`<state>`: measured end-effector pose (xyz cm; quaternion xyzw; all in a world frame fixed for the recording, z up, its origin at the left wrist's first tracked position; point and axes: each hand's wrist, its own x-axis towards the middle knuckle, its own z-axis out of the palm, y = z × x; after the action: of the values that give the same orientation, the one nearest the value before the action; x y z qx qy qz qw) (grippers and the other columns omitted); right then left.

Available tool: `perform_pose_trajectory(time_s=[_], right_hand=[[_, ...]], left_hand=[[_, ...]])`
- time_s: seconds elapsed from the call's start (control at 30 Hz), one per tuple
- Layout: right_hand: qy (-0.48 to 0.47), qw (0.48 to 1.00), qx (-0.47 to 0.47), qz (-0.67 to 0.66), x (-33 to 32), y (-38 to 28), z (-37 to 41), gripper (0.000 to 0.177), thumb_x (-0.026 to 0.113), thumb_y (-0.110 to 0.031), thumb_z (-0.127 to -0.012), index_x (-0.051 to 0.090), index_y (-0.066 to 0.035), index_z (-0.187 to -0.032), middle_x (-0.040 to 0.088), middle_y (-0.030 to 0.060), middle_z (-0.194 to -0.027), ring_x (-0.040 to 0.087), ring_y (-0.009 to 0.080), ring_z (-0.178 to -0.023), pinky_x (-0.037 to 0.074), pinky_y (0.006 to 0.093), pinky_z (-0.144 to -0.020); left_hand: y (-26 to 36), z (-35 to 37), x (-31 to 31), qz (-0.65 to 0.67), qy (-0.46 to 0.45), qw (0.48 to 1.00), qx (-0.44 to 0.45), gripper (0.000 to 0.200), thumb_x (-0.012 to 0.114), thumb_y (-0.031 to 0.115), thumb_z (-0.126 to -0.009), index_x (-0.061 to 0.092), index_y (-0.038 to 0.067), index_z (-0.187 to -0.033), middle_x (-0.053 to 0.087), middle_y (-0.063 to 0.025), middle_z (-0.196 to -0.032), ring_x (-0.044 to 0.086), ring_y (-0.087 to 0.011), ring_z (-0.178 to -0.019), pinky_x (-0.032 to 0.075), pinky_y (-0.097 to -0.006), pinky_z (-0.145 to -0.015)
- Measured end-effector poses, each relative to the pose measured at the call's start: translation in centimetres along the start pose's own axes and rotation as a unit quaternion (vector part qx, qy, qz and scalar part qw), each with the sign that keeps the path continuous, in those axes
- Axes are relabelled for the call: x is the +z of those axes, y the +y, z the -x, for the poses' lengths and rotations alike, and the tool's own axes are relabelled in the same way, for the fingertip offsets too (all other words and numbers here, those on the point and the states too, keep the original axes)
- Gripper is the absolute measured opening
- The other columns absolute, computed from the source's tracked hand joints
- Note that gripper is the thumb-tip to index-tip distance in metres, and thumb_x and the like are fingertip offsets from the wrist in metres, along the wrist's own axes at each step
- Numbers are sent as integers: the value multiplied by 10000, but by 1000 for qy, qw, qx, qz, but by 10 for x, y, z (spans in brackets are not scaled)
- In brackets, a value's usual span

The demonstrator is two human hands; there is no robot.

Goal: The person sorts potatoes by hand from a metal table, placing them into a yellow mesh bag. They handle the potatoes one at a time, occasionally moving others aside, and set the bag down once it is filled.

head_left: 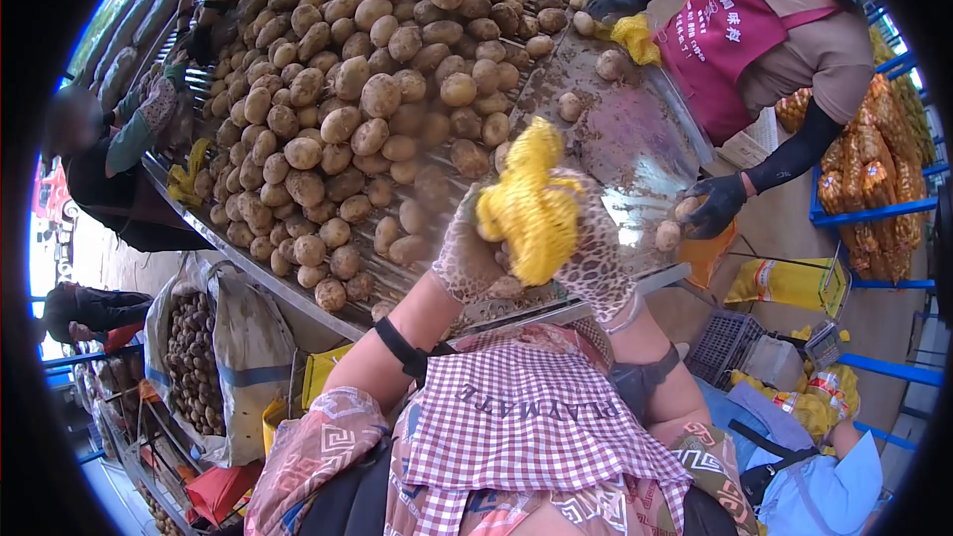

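Observation:
A bunched yellow mesh bag (536,208) is held up in front of me, over the near edge of the sorting table. My left hand (469,256), in a leopard-print glove, is closed on its left side. On the other side my right hand (599,253), gloved in the same print, grips the mesh, its fingers partly hidden behind it. Just beyond the bag, a big heap of soil-marked potatoes (347,89) covers the slatted table. A few loose potatoes lie on the flat metal part (635,129) to the right.
Across on the right, a person in a red apron (720,40) has one dark-gloved hand (710,206) at potatoes and the other near yellow mesh. Other people work along the left side. A large sack of potatoes (194,357) stands lower left; a dark crate (723,345) sits lower right.

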<state>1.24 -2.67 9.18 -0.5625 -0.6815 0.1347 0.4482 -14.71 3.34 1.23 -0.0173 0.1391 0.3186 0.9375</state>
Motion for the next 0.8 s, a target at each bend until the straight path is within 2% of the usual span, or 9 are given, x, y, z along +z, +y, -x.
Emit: perform_pose_trajectory(time_s=[0.03, 0.1, 0.23, 0.3, 0.43, 0.63, 0.67, 0.7, 0.8], right_hand=[[-62, 991, -89, 81, 8, 0, 1, 489, 733, -260, -737, 560, -34, -1135, 549, 169, -1185, 537, 302, -1115, 459, 375, -931], [-33, 995, -97, 16, 17, 20, 12, 464, 732, -217, -757, 561, -22, -1142, 578, 151, -1165, 573, 277, -1074, 479, 360, -909], [96, 864, 391, -302, 32, 63, 25, 323, 659, -68, -837, 549, 22, -1127, 627, 102, -1059, 618, 177, -940, 511, 291, -839], [72, 874, 345, -335, 32, 51, 23, 394, 698, -101, -798, 543, 12, -1142, 605, 123, -1104, 597, 209, -1009, 495, 317, -881], [-68, 997, -35, 21, 36, 25, 21, 458, 727, -144, -738, 560, -20, -1145, 574, 146, -1166, 548, 263, -1083, 450, 352, -932], [281, 798, 442, -300, -3, 129, 98, 504, 704, -117, -820, 480, -25, -1262, 562, 111, -1196, 572, 211, -1051, 489, 344, -912], [335, 742, 445, -373, -19, 117, 101, 506, 687, -117, -835, 461, -26, -1278, 548, 125, -1208, 581, 237, -1043, 526, 374, -871], [359, 711, 456, -398, -33, 108, 104, 496, 673, -109, -842, 455, -24, -1279, 550, 119, -1199, 588, 251, -1036, 547, 399, -840], [372, 666, 463, -450, -45, 111, 132, 481, 658, -115, -856, 459, -59, -1290, 544, 89, -1214, 587, 234, -1031, 535, 386, -851]], left_hand=[[-5, -11, -12, 93, -184, 977, -58, 587, 588, 452, -860, 489, -4, -1218, 603, -148, -1085, 611, -249, -973, 539, -370, -828], [-8, 0, 20, 41, -86, 993, -66, 569, 546, 460, -880, 499, -7, -1201, 610, -153, -1069, 612, -260, -972, 541, -365, -833], [10, 24, 21, 16, 52, 997, -63, 549, 433, 470, -922, 507, -16, -1166, 608, -161, -1050, 618, -260, -934, 559, -374, -782], [17, 19, 9, 94, -101, 984, -114, 543, 455, 460, -913, 507, -18, -1166, 607, -163, -1061, 620, -266, -939, 560, -387, -766], [2, 18, 21, 3, 62, 998, -14, 491, 480, 388, -919, 496, -18, -1194, 602, -161, -1082, 613, -276, -959, 557, -384, -762], [38, 36, -6, -176, 172, 969, -26, 272, 604, 194, -860, 587, 61, -1097, 593, -112, -1147, 618, -220, -981, 559, -372, -768], [51, 25, -43, -581, 93, 805, 78, 350, 620, 187, -846, 566, 73, -1173, 591, -114, -1160, 606, -230, -1018, 546, -365, -808], [53, 18, -32, -583, 91, 804, 75, 350, 620, 187, -846, 566, 73, -1173, 591, -114, -1160, 606, -230, -1018, 546, -365, -808], [39, 4, 14, -955, 53, 271, 109, 556, 598, 93, -810, 448, 153, -1342, 505, -161, -1297, 527, -336, -1148, 438, -418, -964]])
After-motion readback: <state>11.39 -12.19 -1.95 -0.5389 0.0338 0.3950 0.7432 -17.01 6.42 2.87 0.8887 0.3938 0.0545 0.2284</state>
